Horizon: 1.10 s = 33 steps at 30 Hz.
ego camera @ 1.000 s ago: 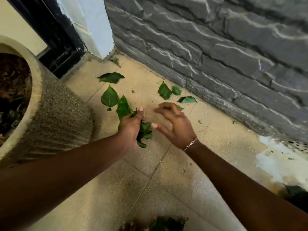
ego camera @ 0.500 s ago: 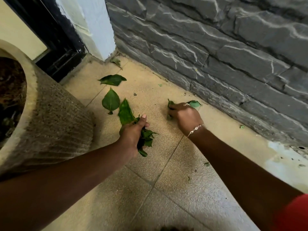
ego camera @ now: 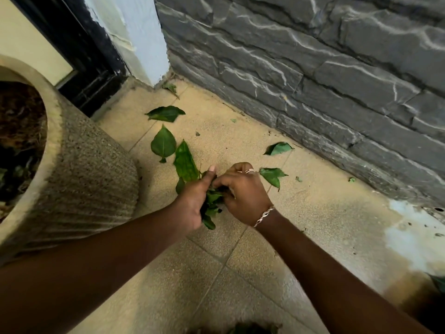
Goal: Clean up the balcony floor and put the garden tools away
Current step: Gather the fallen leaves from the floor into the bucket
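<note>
Hands [ego camera: 242, 196] together — round leaf bundle [ego camera: 185, 165]

Grey stone wall [ego camera: 313, 56], beige tiled floor [ego camera: 240, 273]

Ribbed planter [ego camera: 91, 189], stone wall [ego camera: 313, 56], black doorframe [ego camera: 79, 44]

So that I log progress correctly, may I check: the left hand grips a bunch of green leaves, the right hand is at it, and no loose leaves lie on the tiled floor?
Not quite: the head view shows several loose leaves lying on the floor. The left hand does grip the bunch, with the right hand at it.
</note>
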Available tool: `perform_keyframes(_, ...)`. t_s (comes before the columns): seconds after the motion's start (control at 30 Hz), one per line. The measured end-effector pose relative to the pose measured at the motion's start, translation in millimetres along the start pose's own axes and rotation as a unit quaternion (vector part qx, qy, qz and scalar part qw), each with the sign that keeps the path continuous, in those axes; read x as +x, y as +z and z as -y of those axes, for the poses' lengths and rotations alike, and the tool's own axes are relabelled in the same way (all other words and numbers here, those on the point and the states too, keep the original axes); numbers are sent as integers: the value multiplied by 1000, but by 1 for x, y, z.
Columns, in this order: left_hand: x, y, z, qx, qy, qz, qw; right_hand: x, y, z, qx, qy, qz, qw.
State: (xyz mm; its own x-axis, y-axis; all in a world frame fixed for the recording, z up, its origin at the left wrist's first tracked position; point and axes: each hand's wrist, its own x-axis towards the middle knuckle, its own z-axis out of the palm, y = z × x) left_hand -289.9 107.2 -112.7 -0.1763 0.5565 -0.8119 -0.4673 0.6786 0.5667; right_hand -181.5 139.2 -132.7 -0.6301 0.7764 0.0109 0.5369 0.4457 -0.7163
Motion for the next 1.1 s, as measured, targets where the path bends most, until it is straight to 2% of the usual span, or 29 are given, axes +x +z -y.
perform_keyframes(0.07, 1, -4, -1, 22, 7, -10, 1000, -1, -14, -6, 63, -12, 89, 994)
perform_keyframes(0.13, 3, -8, -2, 32, 4, -19, 999, 1, -29, -22, 65, 21, 51, 996)
perform_keyframes(0.2, 5, -11, -2, 32, -4, -28, 999, 7, -45, -49, -48, 76, 15, 996)
perform_keyframes(0.27, 4, -14, 0, 29, -13, -23, 999, 9, -55, -73, -180, 141, 71, 971)
perform_keyframes(0.33, 0, -17, -1, 25, -24, -16, 999, 4, -55, -86, -230, 169, 91, 954)
perform_keyframes(0.5, -2, -20, -4, 12, -33, -13, 999, -18, -32, -84, -283, 105, -22, 953)
perform_keyframes(0.6, -1, -18, -6, 15, -27, 9, 999, -15, -31, -71, -196, 138, -84, 967)
perform_keyframes(0.67, -2, -17, -5, 16, -21, 20, 999, -10, -29, -48, -60, 177, -133, 973)
perform_keyframes(0.77, -2, -14, -4, -1, -13, 39, 999, -7, -17, -5, 124, 204, -136, 962)
perform_keyframes(0.83, -1, -11, -3, -10, -8, 55, 998, -9, -4, 14, 151, 175, -143, 962)
perform_keyframes(0.93, -3, -12, -5, 16, -8, 65, 998, -13, 9, 21, 91, 148, -165, 971)
perform_keyframes(1.0, -6, -14, -4, 38, -2, 70, 997, -15, 8, 16, 67, 141, -126, 980)
perform_keyframes(1.1, -7, -20, -4, 64, 10, 39, 997, -22, -7, 0, 129, 135, -33, 982)
